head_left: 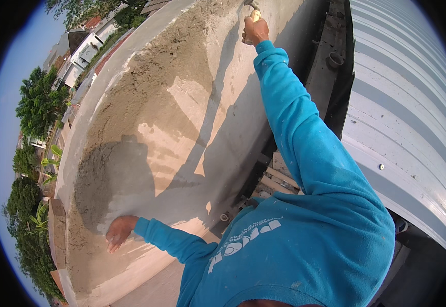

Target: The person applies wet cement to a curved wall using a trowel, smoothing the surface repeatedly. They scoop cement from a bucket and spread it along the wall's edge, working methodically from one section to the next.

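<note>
My right hand [257,31] is raised at the top of the view, closed round a tool with a pale yellow handle [255,15] and a metal part at the wall's upper end. The curved wall [226,102] is partly coated with rough, damp grey-brown plaster [110,102], with smoother pale patches between. My left hand [120,233] is low on the left, close to the plastered surface, its fingers loose and apart with nothing in them; whether it touches the wall I cannot tell. Both arms are in blue sleeves, and my shadow falls across the wall.
A corrugated metal roof [402,102] fills the right. A narrow dark gap with a concrete ledge [320,82], a pipe end [334,60] and wooden battens [279,181] lies between roof and wall. Beyond the wall's rim at left are trees [38,107] and buildings [85,53] below.
</note>
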Action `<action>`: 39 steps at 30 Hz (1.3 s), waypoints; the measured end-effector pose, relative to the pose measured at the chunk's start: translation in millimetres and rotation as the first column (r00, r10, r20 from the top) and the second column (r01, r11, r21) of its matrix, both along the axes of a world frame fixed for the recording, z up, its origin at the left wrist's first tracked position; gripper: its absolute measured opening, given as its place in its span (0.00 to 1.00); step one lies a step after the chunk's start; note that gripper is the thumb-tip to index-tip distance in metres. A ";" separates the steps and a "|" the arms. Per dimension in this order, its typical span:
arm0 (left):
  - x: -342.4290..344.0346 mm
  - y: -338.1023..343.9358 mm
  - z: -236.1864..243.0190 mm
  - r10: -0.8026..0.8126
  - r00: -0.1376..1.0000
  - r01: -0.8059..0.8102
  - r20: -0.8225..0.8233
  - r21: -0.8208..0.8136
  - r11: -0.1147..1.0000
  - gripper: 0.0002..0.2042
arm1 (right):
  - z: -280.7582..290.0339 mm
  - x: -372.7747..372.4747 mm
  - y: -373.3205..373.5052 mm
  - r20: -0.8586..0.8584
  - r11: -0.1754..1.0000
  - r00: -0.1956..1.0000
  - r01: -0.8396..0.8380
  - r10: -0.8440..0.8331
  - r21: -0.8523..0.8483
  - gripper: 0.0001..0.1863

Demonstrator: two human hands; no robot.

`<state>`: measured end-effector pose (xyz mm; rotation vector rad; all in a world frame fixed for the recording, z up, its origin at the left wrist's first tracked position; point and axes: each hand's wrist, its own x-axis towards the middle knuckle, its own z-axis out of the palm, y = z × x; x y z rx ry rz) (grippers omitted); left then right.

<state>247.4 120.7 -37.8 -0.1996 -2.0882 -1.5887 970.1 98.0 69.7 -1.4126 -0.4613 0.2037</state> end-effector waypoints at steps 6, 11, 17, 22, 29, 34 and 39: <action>2.2 -24.5 37.5 -0.168 0.985 0.155 0.032 0.254 0.955 0.31 | -200.1 -69.8 -8.1 0.822 0.872 0.562 0.355 0.090 -0.338 0.06; -11.4 0.1 14.7 -0.236 0.969 0.240 -0.076 0.047 0.970 0.30 | -231.2 -251.6 -157.8 -0.388 0.993 0.919 -0.103 0.072 -0.061 0.16; -26.7 2.7 -10.1 -0.267 0.950 0.245 -0.161 -0.145 0.959 0.28 | -281.9 -306.8 -206.6 -0.456 0.928 0.884 -0.247 0.099 -0.278 0.16; -33.4 -4.4 -20.3 -0.227 0.958 0.204 -0.175 -0.139 0.969 0.26 | -221.7 -269.1 -178.8 -0.309 0.987 0.947 -0.128 0.091 -0.101 0.17; -4.3 -10.7 -6.2 -0.057 0.998 0.057 -0.009 0.268 0.962 0.24 | -122.4 -171.3 -124.6 -0.077 0.997 0.997 -0.012 0.017 0.073 0.16; -25.0 -9.6 -16.9 0.006 1.000 -0.010 0.010 0.393 0.919 0.23 | -78.2 -121.9 -66.6 0.123 0.999 0.992 0.009 -0.014 0.045 0.15; 1.3 -19.1 2.9 0.043 0.998 -0.017 -0.053 0.428 0.904 0.21 | -0.1 -97.0 -59.0 0.233 0.930 0.935 0.187 -0.267 0.315 0.16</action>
